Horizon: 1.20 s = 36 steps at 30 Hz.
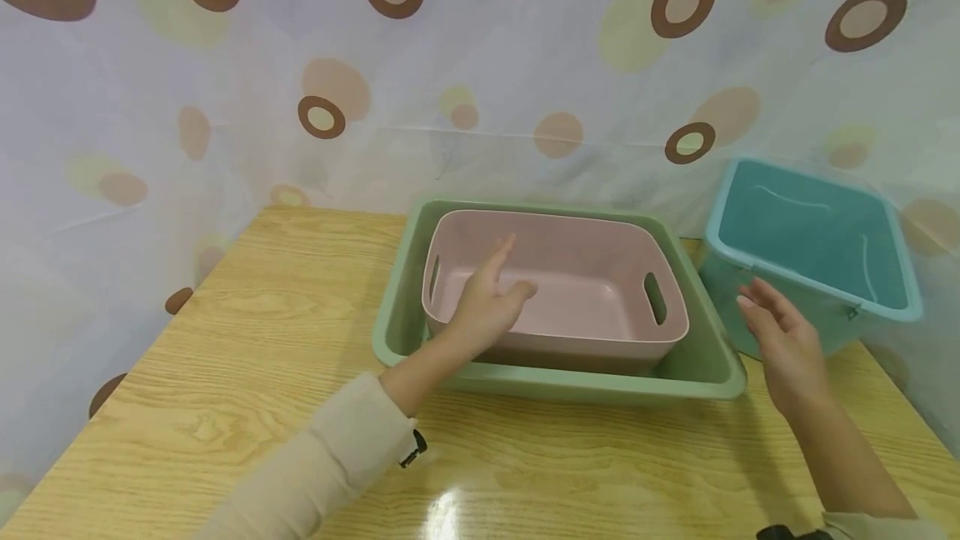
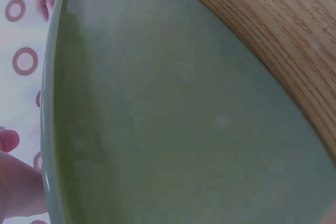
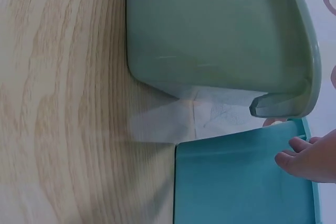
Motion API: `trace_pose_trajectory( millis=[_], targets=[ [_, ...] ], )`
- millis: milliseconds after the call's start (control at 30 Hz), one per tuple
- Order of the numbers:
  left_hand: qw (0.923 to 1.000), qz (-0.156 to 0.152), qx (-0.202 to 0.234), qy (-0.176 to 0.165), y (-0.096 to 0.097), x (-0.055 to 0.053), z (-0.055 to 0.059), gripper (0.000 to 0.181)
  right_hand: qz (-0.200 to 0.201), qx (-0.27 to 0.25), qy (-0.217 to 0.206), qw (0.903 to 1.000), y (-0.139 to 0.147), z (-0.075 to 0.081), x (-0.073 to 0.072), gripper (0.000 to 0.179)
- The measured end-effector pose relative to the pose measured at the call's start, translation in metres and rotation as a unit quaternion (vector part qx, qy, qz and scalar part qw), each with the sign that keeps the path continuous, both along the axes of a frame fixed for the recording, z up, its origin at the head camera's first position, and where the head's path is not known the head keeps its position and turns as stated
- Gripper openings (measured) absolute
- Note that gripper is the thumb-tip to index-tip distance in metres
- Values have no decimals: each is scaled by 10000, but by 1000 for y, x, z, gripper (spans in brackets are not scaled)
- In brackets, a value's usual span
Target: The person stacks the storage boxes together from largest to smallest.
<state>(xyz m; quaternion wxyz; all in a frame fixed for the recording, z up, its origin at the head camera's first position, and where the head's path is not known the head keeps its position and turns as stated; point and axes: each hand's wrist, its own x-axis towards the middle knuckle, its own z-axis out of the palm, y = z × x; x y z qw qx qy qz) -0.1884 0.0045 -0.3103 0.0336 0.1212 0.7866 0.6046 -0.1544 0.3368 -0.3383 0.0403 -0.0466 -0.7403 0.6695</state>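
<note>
My left hand (image 1: 483,311) hovers over the near side of a pink basket (image 1: 585,236), its index finger and thumb stretched out and holding nothing. The pink basket has oval handle holes in both ends and sits inside a larger green tub (image 1: 600,390). To the right, my right hand (image 1: 791,357) is held with loosely bent fingers in front of a teal bin (image 1: 723,282). Nothing is in its grasp. In the right wrist view, the fingers appear in front of the teal bin's wall (image 3: 236,177); whether they touch it I cannot tell.
Everything stands on a wood-grain table (image 1: 225,390). Behind it hangs a pale curtain (image 1: 420,65) with brown rings and dots. The teal bin stands beside the green tub's right end, close to the curtain. A light glare lies on the table's front part.
</note>
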Motion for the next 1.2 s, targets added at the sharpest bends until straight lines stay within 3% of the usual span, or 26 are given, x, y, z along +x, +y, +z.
trace_pose_trajectory(
  millis=[367, 600, 1200],
  targets=[
    [9999, -69, 62, 86, 15, 2, -1, 68, -201, -154, -480, 9985, 14, -6, 4, 73],
    [9998, -133, 170, 2, 24, 0, -1, 67, -293, -300, -542, 9976, 25, -11, 8, 73],
    [9985, -218, 394, -317, 50, 7, -1, 66, -1163, -488, -722, 9894, 55, -21, 25, 71]
  ],
)
